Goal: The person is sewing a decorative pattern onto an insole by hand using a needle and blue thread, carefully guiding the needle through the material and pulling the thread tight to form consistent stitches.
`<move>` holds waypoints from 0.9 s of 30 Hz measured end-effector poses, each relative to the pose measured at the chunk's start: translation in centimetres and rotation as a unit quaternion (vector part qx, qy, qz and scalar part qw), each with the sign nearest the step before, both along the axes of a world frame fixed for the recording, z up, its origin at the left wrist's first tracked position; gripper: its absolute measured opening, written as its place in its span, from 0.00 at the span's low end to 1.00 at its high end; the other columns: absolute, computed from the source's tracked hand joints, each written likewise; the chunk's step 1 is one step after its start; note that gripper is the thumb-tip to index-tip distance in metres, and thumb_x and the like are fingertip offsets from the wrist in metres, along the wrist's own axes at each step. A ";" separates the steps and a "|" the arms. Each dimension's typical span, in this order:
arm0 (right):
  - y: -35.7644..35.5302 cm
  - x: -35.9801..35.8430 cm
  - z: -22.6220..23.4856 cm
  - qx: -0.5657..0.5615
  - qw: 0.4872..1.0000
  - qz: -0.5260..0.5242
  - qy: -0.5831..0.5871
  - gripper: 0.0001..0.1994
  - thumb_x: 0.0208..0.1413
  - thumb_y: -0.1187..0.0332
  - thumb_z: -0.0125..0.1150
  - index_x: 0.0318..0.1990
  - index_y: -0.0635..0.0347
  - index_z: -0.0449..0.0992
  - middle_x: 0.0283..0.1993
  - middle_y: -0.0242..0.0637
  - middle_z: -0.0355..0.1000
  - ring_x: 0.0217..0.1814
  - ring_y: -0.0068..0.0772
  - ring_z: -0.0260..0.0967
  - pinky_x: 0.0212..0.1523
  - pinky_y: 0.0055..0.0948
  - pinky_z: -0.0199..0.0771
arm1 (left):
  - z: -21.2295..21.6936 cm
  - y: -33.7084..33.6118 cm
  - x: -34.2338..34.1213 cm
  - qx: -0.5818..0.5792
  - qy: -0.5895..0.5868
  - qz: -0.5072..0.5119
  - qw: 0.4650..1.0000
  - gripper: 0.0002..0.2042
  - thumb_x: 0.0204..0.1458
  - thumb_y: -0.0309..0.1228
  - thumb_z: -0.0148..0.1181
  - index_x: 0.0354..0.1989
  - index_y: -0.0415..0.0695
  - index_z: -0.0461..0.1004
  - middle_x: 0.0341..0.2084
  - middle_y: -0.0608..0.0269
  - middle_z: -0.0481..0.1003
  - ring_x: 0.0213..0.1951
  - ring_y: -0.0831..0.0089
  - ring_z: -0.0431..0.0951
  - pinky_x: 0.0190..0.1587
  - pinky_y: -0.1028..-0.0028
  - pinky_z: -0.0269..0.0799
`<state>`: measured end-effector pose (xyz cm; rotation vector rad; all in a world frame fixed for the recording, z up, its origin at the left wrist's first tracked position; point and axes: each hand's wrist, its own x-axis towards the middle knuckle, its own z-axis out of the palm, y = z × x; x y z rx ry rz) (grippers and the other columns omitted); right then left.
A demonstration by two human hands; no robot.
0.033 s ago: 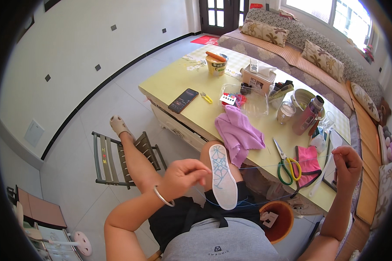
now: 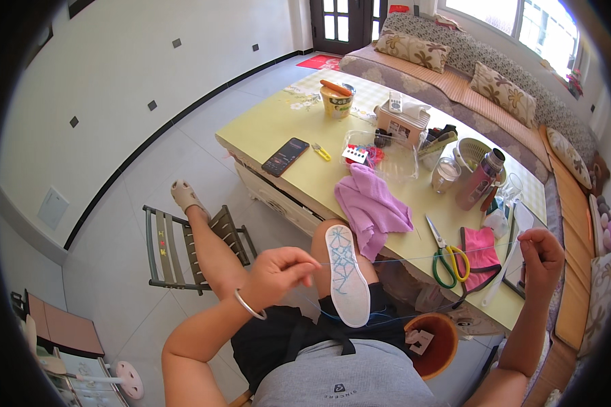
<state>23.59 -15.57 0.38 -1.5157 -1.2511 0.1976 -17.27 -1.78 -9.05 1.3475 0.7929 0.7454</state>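
Observation:
A white shoe insole point(image 2: 350, 302) with blue criss-cross stitching on its upper half lies on my thigh. My left hand point(image 2: 278, 275), wearing a silver bangle, is left of the insole with its fingers pinched on a thin blue thread. The thread point(image 2: 421, 258) runs taut across the insole to my right hand point(image 2: 542, 254), whose fingertips are pressed together on it at the table's right end. More blue thread hangs in a loose loop over my lap. Any needle in my fingers is too small to make out.
On the yellow-topped table point(image 2: 251, 132) lie scissors point(image 2: 448, 254), a pink cloth piece point(image 2: 480, 249), a purple cloth point(image 2: 372, 203), a phone point(image 2: 285, 157) and a thermos point(image 2: 480, 180). An orange bin point(image 2: 438, 346) stands below. A folding chair point(image 2: 173, 247) is at left.
My left hand has shifted slightly left, away from the insole, and the thread now shows stretched across it. My right hand has hardly moved.

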 end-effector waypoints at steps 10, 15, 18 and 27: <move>0.6 3.6 -2.4 0.023 0.999 -0.028 -0.010 0.03 0.56 0.79 0.56 0.35 0.63 0.76 0.25 0.18 0.63 0.24 0.06 0.51 0.25 0.14 0.45 | -4.4 4.3 -6.6 0.046 0.044 0.108 0.992 0.04 0.56 0.23 0.58 0.34 0.37 0.78 0.20 0.63 0.76 0.19 0.85 0.66 0.22 0.85 0.60; 1.0 7.9 -2.9 0.036 0.992 -0.106 -0.057 0.03 0.58 0.77 0.56 0.36 0.63 0.76 0.30 0.22 0.68 0.31 0.11 0.61 0.34 0.13 0.57 | -6.6 5.5 -9.4 0.048 0.067 0.115 0.990 0.04 0.55 0.24 0.58 0.33 0.37 0.78 0.20 0.64 0.76 0.20 0.85 0.66 0.23 0.84 0.61; 1.2 12.4 -3.9 0.031 0.990 -0.125 -0.058 0.03 0.59 0.75 0.56 0.36 0.63 0.76 0.30 0.21 0.67 0.32 0.10 0.60 0.34 0.13 0.56 | -7.7 5.4 -10.5 0.048 0.091 0.118 0.988 0.04 0.55 0.25 0.59 0.33 0.38 0.78 0.19 0.65 0.76 0.20 0.85 0.66 0.23 0.84 0.61; 2.4 14.5 -7.0 -0.096 0.825 -0.328 -0.450 0.14 0.52 0.75 0.60 0.47 0.65 0.75 0.42 0.42 0.73 0.43 0.27 0.70 0.43 0.18 0.67 | -5.0 2.8 -5.7 0.085 0.131 0.092 0.983 0.04 0.55 0.24 0.59 0.33 0.37 0.79 0.21 0.64 0.77 0.22 0.83 0.72 0.24 0.84 0.65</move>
